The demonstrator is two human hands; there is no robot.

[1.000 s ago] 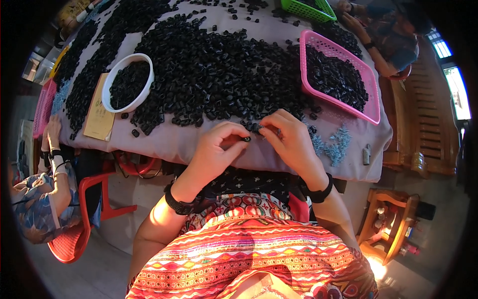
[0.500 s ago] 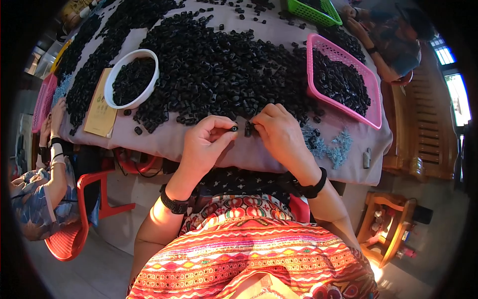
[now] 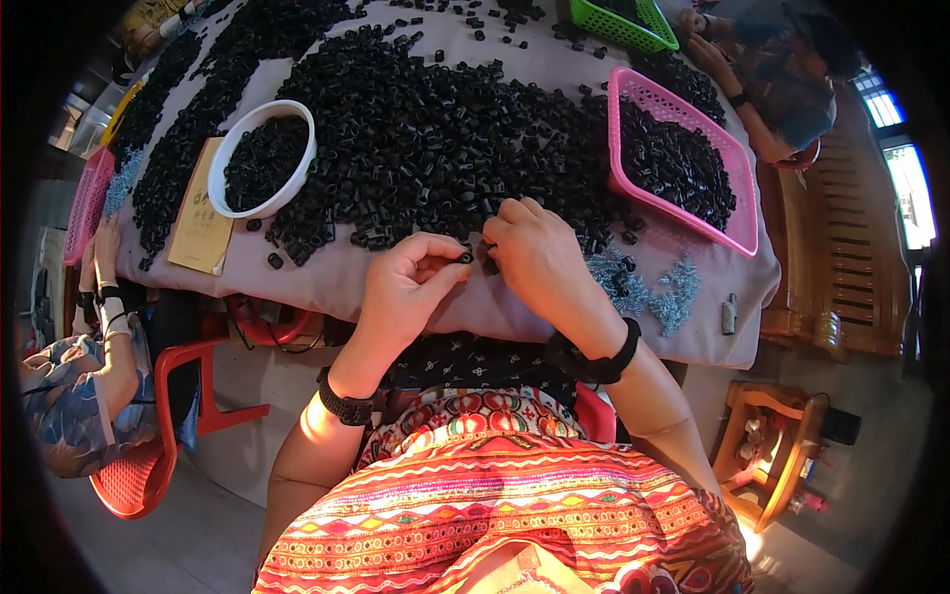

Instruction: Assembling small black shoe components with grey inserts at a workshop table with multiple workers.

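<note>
My left hand (image 3: pixel 411 282) pinches a small black tube-shaped piece (image 3: pixel 465 258) between thumb and fingertips, its round open end showing. Close beside it, my right hand (image 3: pixel 534 255) is closed, with another small black piece (image 3: pixel 491 265) at its fingertips, mostly hidden by the fingers. Both hands are over the near edge of the table. Just beyond them spreads a large heap of the same black pieces (image 3: pixel 406 148). To the right of my right hand lie clusters of blue-grey wiry bits (image 3: pixel 677 295).
A white bowl (image 3: pixel 215 168) of dark parts stands left beside a tan booklet (image 3: pixel 203 223). Right are a pink basket (image 3: pixel 749 223) of black pieces, a green basket (image 3: pixel 614 32) and a lighter (image 3: pixel 729 315). Co-workers' hands show at far left (image 3: pixel 104 247) and upper right (image 3: pixel 708 61).
My right hand has moved left, closer to my left hand, and its fingers now cover more of the black piece. My left hand stays nearly still.
</note>
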